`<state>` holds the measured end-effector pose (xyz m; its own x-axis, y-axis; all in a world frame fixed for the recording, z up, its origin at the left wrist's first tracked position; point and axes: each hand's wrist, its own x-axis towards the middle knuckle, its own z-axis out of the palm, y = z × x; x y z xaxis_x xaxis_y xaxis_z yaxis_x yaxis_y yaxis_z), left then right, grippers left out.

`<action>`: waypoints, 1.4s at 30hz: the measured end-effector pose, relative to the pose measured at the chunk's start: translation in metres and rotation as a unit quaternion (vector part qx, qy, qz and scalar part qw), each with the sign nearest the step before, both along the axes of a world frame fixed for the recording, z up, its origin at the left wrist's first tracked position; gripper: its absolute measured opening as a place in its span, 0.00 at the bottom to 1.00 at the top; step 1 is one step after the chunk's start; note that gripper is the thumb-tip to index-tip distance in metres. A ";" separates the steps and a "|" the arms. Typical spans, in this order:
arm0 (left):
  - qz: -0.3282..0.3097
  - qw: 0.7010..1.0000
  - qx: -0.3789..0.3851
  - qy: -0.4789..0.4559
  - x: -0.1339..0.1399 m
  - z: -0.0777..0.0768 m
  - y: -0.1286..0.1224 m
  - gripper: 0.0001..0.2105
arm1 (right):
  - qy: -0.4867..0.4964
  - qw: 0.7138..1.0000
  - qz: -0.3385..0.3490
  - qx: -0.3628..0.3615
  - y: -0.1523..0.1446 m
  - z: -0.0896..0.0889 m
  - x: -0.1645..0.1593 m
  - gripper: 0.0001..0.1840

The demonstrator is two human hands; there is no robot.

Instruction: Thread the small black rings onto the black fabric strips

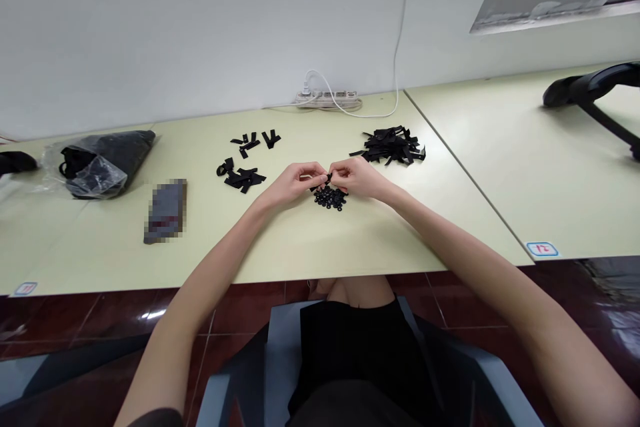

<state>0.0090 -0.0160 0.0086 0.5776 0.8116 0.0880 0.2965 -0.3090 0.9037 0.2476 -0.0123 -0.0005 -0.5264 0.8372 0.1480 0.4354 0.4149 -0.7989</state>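
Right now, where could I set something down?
On the right-hand table, left of the black curved object; also between the forearms, on the near side of the small black rings. It's crowded around the left hand and right hand, with black strips to either side.

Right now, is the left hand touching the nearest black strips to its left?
Apart. The head view shows a narrow stretch of bare table between the left hand and the black strips.

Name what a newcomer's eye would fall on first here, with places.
Probably the left grip and right grip, meeting at a small black piece beside a pile of black rings. Next comes a heap of black strips beyond the right grip, then the plastic bag, at left.
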 end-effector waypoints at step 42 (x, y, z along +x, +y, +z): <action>0.082 0.992 0.045 0.086 -0.011 -0.004 0.011 0.22 | -0.092 0.951 0.062 0.288 0.008 0.001 0.014 0.14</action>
<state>-0.0017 -0.0045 0.0049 0.4516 0.8889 0.0765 0.4962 -0.3215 0.8065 0.2612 -0.0042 0.0009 -0.6776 0.5749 0.4587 0.4652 0.8181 -0.3381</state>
